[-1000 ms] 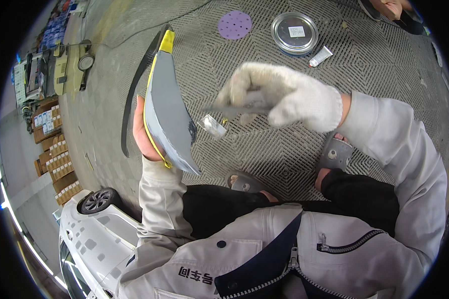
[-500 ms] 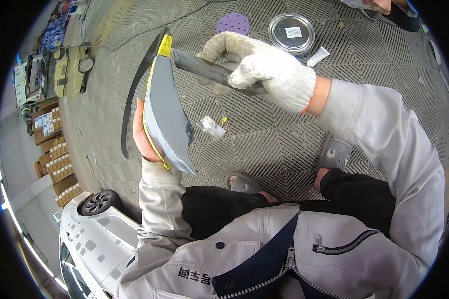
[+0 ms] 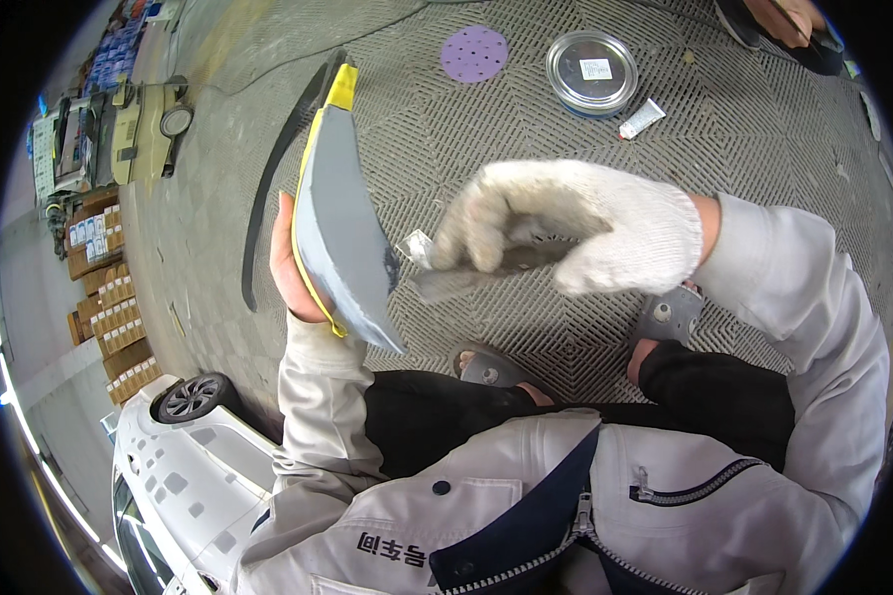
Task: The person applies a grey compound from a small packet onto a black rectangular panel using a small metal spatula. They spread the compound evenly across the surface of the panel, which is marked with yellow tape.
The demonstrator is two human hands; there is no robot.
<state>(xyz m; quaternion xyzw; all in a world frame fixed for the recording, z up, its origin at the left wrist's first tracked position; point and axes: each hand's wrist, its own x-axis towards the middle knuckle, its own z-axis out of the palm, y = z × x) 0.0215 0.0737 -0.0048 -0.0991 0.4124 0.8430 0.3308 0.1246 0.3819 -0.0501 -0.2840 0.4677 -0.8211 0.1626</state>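
Note:
My bare left hand [image 3: 295,263] grips a curved grey panel [image 3: 345,198], probably a car body part, by its left edge. Yellow masking tape [image 3: 341,87] runs along that edge and wraps the far tip, and paler smeared patches show near the lower end. My right hand [image 3: 585,228], in a soiled white knitted glove, is closed on a flat grey strip [image 3: 446,286] that looks like sandpaper. Motion smears the strip, and the fingers cover part of it. Its left end is close to the panel's lower right edge; contact is hard to judge.
On the ribbed mat lie a purple sanding disc [image 3: 474,54], a round tin [image 3: 592,74], a white tube [image 3: 642,119] and a small packet [image 3: 419,248]. A long black strip [image 3: 268,203] lies beyond the panel. A white car [image 3: 193,476] stands lower left; another person's hand [image 3: 789,20] shows top right.
My right hand has moved toward me and to the right, taking the strip from the panel's far end to beside its lower end. My left hand still holds the panel in nearly the same place.

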